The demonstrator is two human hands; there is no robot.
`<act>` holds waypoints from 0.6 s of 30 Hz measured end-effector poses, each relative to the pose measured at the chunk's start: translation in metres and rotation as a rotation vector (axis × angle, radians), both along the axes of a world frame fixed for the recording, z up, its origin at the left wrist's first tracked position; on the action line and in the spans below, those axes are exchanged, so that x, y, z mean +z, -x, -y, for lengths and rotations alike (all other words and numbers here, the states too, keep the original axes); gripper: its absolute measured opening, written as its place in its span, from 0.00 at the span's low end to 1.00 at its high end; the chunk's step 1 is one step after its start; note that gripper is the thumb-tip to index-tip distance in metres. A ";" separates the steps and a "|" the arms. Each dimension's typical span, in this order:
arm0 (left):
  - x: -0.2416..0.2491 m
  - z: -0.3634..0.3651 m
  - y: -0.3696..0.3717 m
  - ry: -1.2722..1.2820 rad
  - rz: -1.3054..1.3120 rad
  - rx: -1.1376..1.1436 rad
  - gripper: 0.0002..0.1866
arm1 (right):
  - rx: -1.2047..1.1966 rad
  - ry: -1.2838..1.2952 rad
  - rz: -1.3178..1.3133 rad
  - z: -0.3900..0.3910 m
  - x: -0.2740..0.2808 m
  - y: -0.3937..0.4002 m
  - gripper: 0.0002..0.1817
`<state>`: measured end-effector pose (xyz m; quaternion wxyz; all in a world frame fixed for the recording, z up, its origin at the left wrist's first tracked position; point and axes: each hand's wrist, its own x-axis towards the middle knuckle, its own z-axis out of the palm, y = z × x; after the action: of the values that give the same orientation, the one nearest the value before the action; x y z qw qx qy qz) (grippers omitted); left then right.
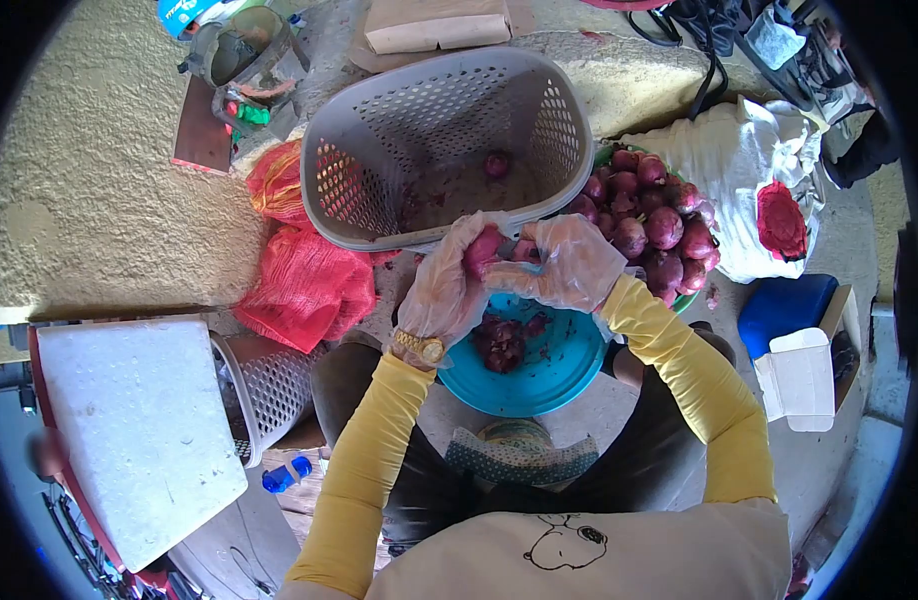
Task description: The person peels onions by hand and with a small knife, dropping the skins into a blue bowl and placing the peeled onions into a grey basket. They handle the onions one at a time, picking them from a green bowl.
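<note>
Both hands wear clear plastic gloves and meet just above the near rim of the grey perforated basket. My left hand, with a gold watch on its wrist, is closed around a red onion. My right hand is closed beside it, its thumb reaching toward the onion. Something pinkish shows among the right fingers, but I cannot make out what it is. Below the hands is a blue basin holding dark red onion skins. One red onion lies inside the basket.
Right of the basket, red onions are heaped in a green container, near a white sack. Red mesh bags lie at left. A white foam box lid and another basket stand lower left. A blue container sits right.
</note>
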<state>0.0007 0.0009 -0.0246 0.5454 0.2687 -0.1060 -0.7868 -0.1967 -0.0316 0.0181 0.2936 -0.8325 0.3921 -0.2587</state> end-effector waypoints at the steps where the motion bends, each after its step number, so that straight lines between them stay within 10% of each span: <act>1: -0.006 -0.002 -0.001 0.195 0.328 0.039 0.13 | 0.000 0.000 0.000 0.000 -0.002 0.000 0.32; 3: -0.009 -0.002 -0.002 0.391 0.656 0.077 0.13 | -0.003 -0.039 0.070 0.000 -0.007 -0.002 0.32; 5: -0.008 0.003 -0.003 -0.008 -0.006 -0.007 0.15 | 0.006 -0.117 -0.009 -0.001 0.001 0.000 0.28; 18: 0.010 0.004 0.000 0.005 0.056 -0.085 0.19 | 0.058 -0.117 -0.202 0.001 -0.007 0.003 0.24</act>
<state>0.0006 -0.0027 -0.0149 0.5090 0.2843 -0.1346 -0.8012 -0.2000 -0.0326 0.0109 0.3080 -0.8468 0.4099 -0.1417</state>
